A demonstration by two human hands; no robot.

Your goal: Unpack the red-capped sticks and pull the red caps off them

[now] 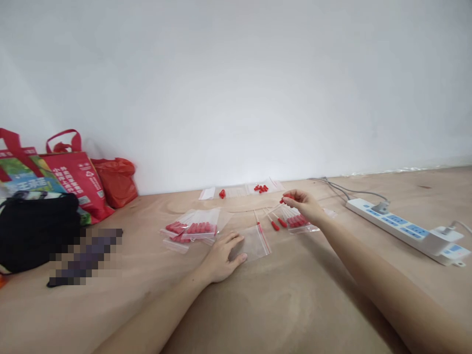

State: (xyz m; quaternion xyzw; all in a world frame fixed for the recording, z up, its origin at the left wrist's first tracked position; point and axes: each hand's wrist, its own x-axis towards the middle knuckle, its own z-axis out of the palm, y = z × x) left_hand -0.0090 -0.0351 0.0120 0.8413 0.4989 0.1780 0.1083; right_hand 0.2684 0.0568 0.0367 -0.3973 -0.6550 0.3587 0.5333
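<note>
My left hand (225,253) lies flat with its fingers stretched out, over the left end of a clear zip bag (254,243) with a red seal line. Above the table, my right hand (304,204) pinches a thin pale stick by its red end (286,198); its shaft points down to the left. Below it lie a few loose red-ended sticks (275,225). Beside them, right of the bag, is a filled zip bag of red-ended sticks (298,220). Left of my left hand, several filled bags (199,228) overlap in a pile.
Near the wall, small red pieces (261,188) and a red clump (222,193) rest on clear bags. A white power strip (401,228) with cables stands at right. Shopping bags (75,179), a black bag (40,231) and a blurred dark object (86,258) are at left.
</note>
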